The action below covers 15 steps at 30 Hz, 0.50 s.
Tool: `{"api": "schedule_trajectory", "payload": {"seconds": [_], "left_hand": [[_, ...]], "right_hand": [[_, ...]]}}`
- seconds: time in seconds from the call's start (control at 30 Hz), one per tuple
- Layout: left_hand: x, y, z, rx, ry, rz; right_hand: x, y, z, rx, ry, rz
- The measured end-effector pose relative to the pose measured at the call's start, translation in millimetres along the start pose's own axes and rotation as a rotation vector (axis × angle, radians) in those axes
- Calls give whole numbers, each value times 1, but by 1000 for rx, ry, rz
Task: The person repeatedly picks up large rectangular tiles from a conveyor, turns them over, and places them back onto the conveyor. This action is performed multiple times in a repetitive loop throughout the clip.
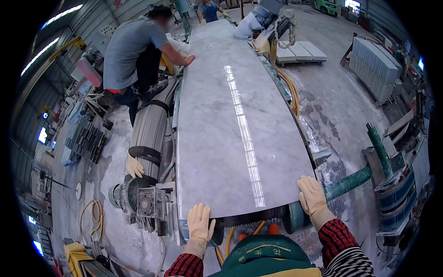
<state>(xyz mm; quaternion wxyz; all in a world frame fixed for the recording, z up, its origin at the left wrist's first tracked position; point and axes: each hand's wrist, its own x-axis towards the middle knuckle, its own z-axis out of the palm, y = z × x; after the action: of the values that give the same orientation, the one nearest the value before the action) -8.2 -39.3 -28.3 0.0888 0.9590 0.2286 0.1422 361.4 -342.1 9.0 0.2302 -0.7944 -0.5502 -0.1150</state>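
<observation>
A long polished slab of grey-veined white marble (217,138) stretches away from me on a machine bed. My left hand (199,226), in a cream rubber glove, lies at its near left corner with fingers stretched out and the thumb apart. At the near right corner, my right hand (313,196) rests in a matching glove, fingers extended against the slab's edge. Neither palm can be seen. A person in a grey shirt (127,53) leans in from the left and touches the slab's far left edge with one hand. Another person (210,11) stands beyond its far end.
A geared motor (145,203) and a ribbed grey cover (150,122) run along the left side, with a loose cream glove (134,166) on them. A green pipe (348,184) juts out at right. White slabs lie on a pallet (302,51). Yellow hoses (94,221) trail over the floor.
</observation>
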Motion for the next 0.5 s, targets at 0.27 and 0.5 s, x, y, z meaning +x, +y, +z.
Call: {"api": "schedule_trajectory", "payload": {"seconds": [0.27,0.5], "left_hand": [[-1,5,-6,4,17,10],[1,7,-10,-12,-14,-6]], "right_hand": [[1,-4,-6,10,1,-6],[3,-8,-8,11,2,15]]}}
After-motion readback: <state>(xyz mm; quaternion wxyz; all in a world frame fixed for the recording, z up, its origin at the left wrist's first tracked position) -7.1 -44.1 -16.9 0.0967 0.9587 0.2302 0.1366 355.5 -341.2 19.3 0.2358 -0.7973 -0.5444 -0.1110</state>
